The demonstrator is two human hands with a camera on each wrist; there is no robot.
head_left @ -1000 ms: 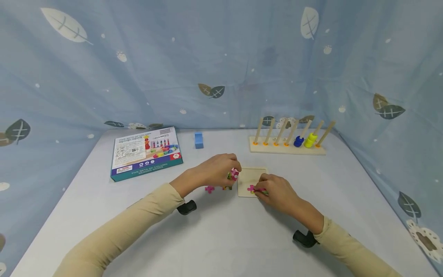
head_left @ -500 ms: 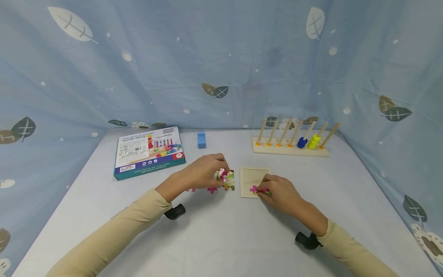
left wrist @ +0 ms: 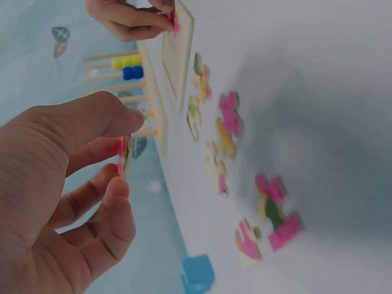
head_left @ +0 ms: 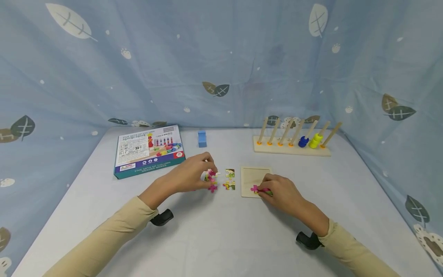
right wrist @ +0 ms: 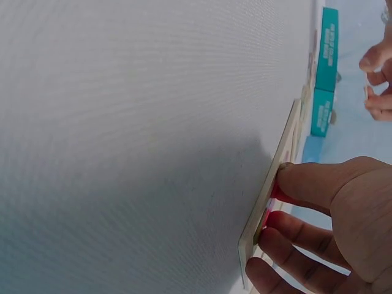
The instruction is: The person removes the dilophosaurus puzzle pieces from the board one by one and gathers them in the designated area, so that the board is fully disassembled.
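My left hand (head_left: pixel 188 175) pinches a pink and green jigsaw piece (left wrist: pixel 124 156) between thumb and fingertips. The left wrist view shows that piece raised off the table. Several loose jigsaw pieces (head_left: pixel 229 186) lie below and to the right of this hand, left of a shallow square wooden tray (head_left: pixel 250 175). At the tray's front right, my right hand (head_left: pixel 283 194) grips a pink jigsaw piece (head_left: pixel 254 189) with thumb and fingers. Its fingers hide part of that piece, and the right wrist view shows them low against the tray's edge.
A flat toy box (head_left: pixel 149 152) lies at the back left, with a small blue block (head_left: pixel 202 139) right of it. At the back right stands a wooden peg rack (head_left: pixel 290 149) carrying blue beads (head_left: pixel 303 142) and yellow beads (head_left: pixel 315 141). A patterned curtain (head_left: pixel 155 69) hangs behind.
My left hand has moved left, away from the tray, with its jigsaw piece, uncovering loose pieces on the table. My right hand keeps its place at the tray. The head view has shifted slightly.
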